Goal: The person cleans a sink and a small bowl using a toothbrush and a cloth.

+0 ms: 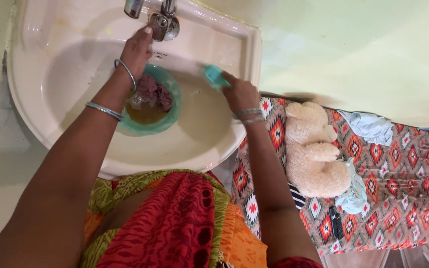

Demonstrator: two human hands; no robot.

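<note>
Sink: a white basin (75,134) fills the upper left of the view, against a pale green wall; everything below is placed from it.
Tap: a chrome tap (162,22) stands at the sink's back rim.
Left hand: the left hand (136,49) reaches over the sink to the tap, fingertips touching its base. How wide the fingers are cannot be told; they look loosely curled, and no object shows in them. Two thin bangles ring the wrist and forearm.
Bowl: a teal bowl (170,111) sits inside the sink, just below the tap and under the left wrist. It holds brownish water.
Cloth: a dark maroon cloth (155,92) lies bunched in the bowl, partly in the water.
Right hand: the right hand (242,94) is over the sink's right side, near its rim, fingers closed on a small teal scrubber.
Scrubber: the scrubber (215,75) is blurred; it hangs over the sink's inner wall, right of the bowl and apart from it.
Bed: right of the sink, a cover (398,173) patterned in red, orange and white.
Toy: a cream teddy bear (314,149) lies on the cover, near the sink's right edge.
Rags: a pale blue cloth (368,126) lies beyond the bear, another (354,196) by its lower end.
Remote: a black remote (335,222) lies on the cover below the bear.
</note>
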